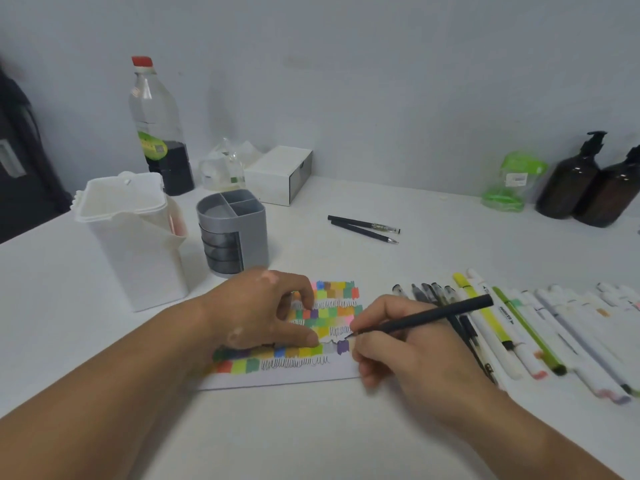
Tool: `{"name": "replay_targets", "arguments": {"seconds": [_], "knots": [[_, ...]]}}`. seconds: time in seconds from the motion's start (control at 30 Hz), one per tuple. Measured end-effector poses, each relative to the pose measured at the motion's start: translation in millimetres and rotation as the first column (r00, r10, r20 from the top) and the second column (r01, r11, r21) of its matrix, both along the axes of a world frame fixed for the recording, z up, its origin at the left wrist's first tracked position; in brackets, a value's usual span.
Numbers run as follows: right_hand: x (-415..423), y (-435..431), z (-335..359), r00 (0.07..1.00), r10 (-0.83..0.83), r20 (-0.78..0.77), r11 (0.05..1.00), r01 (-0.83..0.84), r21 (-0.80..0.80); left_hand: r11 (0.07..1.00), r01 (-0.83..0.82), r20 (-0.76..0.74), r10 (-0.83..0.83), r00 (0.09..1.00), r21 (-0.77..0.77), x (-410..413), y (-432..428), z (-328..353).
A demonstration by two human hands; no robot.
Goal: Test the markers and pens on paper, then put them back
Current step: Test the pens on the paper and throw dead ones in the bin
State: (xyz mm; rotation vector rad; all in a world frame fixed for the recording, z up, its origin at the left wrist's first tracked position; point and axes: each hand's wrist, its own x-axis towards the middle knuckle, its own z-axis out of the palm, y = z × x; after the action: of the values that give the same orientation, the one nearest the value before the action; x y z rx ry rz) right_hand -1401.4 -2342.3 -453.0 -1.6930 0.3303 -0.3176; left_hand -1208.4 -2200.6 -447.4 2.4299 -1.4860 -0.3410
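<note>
Currently the right hand (408, 351) grips a slim matte-black pen (422, 318), pinched near its tip between thumb and curled fingers. The barrel slants up and to the right over the knuckles. The pen tip is touching the white sheet of paper (298, 375), just right of a purple swatch in the third row.

Paper: lies flat on the white table (346, 438) at near centre, and carries rows of coloured marker blocks and lines of black looped scribble.

Left hand (263, 310): rests on the left part of the paper with fingers arched. The thumb tip and fingertips press down on the sheet. Whether anything is tucked under the curled fingers I cannot tell.

Right of the paper: a row of markers and pens (519, 327) lies side by side on the table. It has clear-barrelled pens nearest the sheet, then yellow-green ones, then white-bodied markers.

Far centre: two more black pens (363, 228) lie together, well apart from the row.

Far left of the paper: a grey round desk organiser with compartments and drawers (232, 233) stands just beside a white plastic marker case (131, 237) with its lid up.

Against the wall: a clear bottle with a red cap and dark liquid (156, 126), a white cardboard box (277, 174), green plastic packaging (512, 181) and two brown pump bottles (571, 181).
</note>
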Motion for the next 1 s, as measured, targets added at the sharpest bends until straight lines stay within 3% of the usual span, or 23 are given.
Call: {"name": "replay_targets", "arguments": {"seconds": [0.2,0.47,0.73,1.0], "knots": [[5,2,-14,0.996,-0.068,-0.050,0.975,0.056,-0.213,1.000,0.008,0.002,-0.008,1.000,-0.012,4,-2,-4],[7,1,-12,0.996,-0.035,-0.078,0.991,0.025,-0.132,0.999,0.002,-0.008,-0.002,1.000,-0.039,3,-2,-5],[8,6,-11,0.992,-0.070,-0.109,0.975,0.045,-0.219,0.999,0.002,-0.018,-0.002,1.000,-0.036,3,-4,-5],[7,5,-7,0.989,-0.034,-0.145,0.982,0.006,-0.188,0.999,-0.008,-0.032,0.007,0.999,-0.041,4,-5,-6]]}}
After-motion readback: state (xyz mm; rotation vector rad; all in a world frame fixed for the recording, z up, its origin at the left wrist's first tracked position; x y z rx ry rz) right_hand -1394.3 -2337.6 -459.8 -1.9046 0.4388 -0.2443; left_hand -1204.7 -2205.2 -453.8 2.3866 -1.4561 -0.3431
